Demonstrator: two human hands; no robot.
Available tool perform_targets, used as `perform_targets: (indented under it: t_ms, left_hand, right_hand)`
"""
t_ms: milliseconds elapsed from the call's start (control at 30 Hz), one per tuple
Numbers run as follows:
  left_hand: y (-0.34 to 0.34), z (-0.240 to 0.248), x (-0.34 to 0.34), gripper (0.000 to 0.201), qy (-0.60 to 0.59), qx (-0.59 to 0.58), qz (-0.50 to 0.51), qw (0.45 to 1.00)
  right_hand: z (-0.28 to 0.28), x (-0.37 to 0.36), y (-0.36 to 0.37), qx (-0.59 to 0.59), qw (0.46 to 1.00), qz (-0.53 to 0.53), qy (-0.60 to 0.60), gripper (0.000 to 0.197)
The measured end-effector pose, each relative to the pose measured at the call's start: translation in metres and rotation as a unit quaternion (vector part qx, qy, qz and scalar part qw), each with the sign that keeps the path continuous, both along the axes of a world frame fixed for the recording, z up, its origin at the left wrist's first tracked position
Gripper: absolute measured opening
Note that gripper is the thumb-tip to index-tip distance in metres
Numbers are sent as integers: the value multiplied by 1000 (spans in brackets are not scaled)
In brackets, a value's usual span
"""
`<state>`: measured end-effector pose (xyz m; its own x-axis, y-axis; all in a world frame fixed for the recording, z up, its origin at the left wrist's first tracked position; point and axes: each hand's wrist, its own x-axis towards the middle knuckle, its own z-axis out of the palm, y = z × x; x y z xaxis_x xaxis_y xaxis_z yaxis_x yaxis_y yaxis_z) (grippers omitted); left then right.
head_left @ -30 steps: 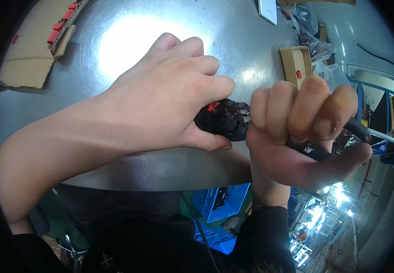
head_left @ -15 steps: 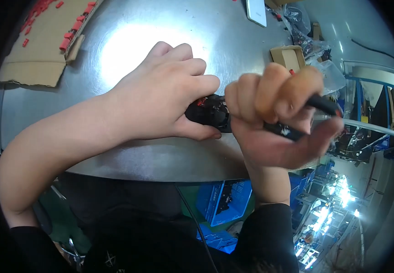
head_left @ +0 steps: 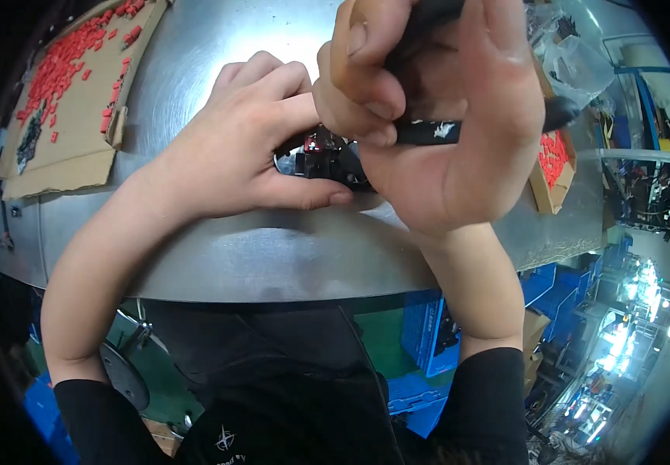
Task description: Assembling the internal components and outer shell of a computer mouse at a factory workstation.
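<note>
Above the metal table (head_left: 273, 263), the left hand (head_left: 246, 139) kept a black part (head_left: 322, 159) with a red spot between thumb and forefinger, right beside the right hand (head_left: 459, 167). That one was curled round a black handle (head_left: 436, 133) — whether handle and part were joined, its fingers hid. Handling it well probably meant a firm left pinch, thumb clear of the red spot, and an even right-hand grip — wrist straight, handle lined up with the part.

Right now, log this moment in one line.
left hand: around black-and-red part | right hand: gripping black handle | red pieces: on cardboard, left
</note>
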<state>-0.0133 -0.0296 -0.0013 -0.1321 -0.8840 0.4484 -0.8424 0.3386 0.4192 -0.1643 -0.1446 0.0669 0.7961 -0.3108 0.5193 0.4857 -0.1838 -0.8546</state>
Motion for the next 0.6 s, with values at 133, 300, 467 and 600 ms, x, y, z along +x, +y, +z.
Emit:
perform_targets:
  t_ms: [133, 300, 467, 600]
  left_hand:
    - [0, 0, 2, 63, -38, 21, 0, 999]
    - [3, 0, 2, 59, -24, 7, 5, 1000]
    - [2, -4, 1, 60, 14, -18, 16, 1000]
    - [3, -3, 0, 59, 30, 10, 28, 999]
  right_hand:
    - [-3, 2, -12, 12, 999, 50, -10, 63]
    - [2, 7, -12, 15, 991, 135, -3, 61]
    - [-8, 5, 3, 172, 980, 78, -63, 59]
    - [-10, 6, 6, 99, 991, 83, -41, 56]
